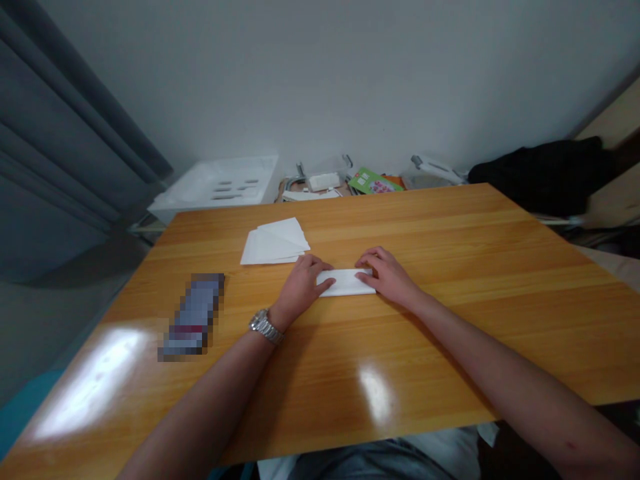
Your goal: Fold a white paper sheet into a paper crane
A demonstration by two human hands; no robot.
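Note:
A folded strip of white paper (345, 283) lies lengthwise from left to right on the wooden table. My left hand (307, 280) grips its left end, thumb on the near side and fingers at the far edge. At the right end my right hand (384, 275) holds it the same way, with thumb and curled fingers around the paper. A metal wristwatch (266, 327) is on my left wrist. Several loose white sheets (275, 241) lie overlapped just beyond my left hand.
A pixelated phone-like object (194, 317) lies on the table (450, 240) to the left. Behind the far edge are a white foam tray (220, 183), a green booklet (373, 181) and clutter. Dark cloth (540, 173) is piled at the back right.

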